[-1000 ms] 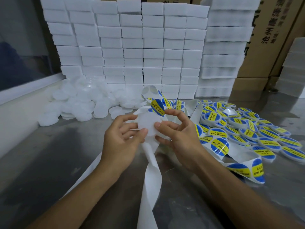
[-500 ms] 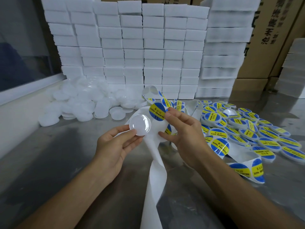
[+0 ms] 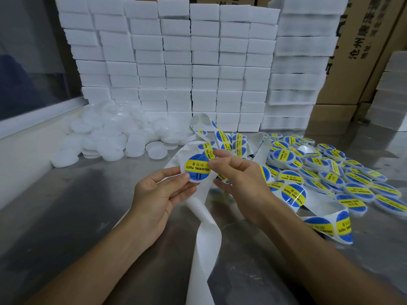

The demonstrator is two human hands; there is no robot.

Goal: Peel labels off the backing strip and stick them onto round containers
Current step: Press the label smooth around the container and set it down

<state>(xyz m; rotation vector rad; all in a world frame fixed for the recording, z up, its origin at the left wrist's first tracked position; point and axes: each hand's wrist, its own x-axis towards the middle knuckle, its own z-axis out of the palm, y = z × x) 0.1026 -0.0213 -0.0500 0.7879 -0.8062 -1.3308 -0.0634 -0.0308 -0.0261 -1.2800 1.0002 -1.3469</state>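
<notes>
Sticking round blue-and-yellow glossy label (image 3: 197, 167) onto small round clear plastic container (image 3: 193, 181). Left hand (image 3: 158, 194) pinches container from below; right hand (image 3: 236, 175) pinches label edge, smoothing it down. Done: large heap of labelled containers (image 3: 330, 172) at right on brushed metal surface (image 3: 66, 205). Left: pile of unlabelled white containers (image 3: 110, 137); long white paper backing strip (image 3: 204, 238) holds more labels.
</notes>
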